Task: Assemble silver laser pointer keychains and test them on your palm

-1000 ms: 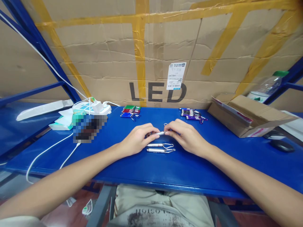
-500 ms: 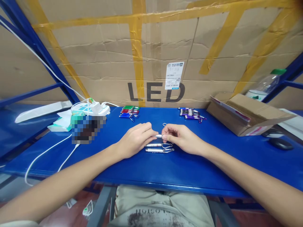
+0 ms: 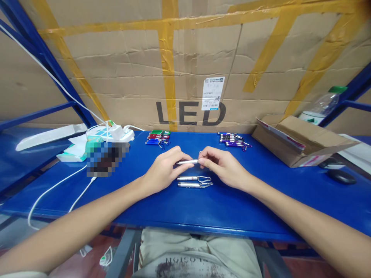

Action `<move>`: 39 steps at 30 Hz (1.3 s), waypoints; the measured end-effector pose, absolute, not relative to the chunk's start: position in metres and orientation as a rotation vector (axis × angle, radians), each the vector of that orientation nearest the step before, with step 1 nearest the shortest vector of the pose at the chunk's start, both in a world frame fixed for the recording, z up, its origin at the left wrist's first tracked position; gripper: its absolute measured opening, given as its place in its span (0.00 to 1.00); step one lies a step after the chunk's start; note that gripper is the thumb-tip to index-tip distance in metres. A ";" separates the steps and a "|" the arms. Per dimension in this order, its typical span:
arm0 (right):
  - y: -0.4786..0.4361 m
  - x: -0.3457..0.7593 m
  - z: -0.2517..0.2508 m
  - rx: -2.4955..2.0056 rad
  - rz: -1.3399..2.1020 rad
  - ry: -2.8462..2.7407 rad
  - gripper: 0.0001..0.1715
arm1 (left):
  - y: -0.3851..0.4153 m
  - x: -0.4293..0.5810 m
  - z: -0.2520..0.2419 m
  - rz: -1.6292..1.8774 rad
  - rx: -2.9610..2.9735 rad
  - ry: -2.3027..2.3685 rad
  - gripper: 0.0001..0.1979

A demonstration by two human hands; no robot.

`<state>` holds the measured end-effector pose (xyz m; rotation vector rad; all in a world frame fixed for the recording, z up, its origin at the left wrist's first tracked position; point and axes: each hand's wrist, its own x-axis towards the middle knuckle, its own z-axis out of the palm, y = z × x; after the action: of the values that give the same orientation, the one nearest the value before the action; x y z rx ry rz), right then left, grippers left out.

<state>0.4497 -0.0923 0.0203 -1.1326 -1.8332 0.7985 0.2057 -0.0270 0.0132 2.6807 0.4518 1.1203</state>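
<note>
My left hand (image 3: 166, 168) is closed around a slim silver keychain penlight (image 3: 188, 162), held level just above the table. At the penlight's right end, my right hand (image 3: 222, 164) pinches it between thumb and fingers. A bit of its metal clip shows behind the right fingertips; the rest is hidden. Two more silver penlights lie side by side below the hands, an upper one (image 3: 187, 178) and a lower one (image 3: 189, 185), their carabiner clips pointing right.
On the blue table (image 3: 232, 216), green, red and blue penlights (image 3: 158, 137) lie at back left, black and purple ones (image 3: 232, 139) at back right. An open cardboard box (image 3: 301, 143) and mouse (image 3: 341, 176) are right; a power strip (image 3: 126, 134), tissue pack (image 3: 72, 152) and cables left.
The held penlight has risen slightly, away from the two on the table, and more of its barrel shows. My left thumb and fingers have shifted along it.
</note>
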 end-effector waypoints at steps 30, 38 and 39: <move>-0.064 0.485 -0.013 -1.529 -0.039 -2.213 0.15 | -0.019 0.206 0.014 0.908 2.592 0.654 0.12; -0.060 0.475 -0.010 -1.519 0.136 -2.169 0.03 | -0.019 0.209 0.011 0.818 2.603 0.647 0.11; -0.060 0.474 -0.009 -1.528 0.188 -2.159 0.02 | -0.019 0.209 0.011 0.811 2.600 0.649 0.11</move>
<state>0.4743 -0.0601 -0.0088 -1.5283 -2.1592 0.1879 0.2094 -0.0192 0.0105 2.5999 0.6485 0.8112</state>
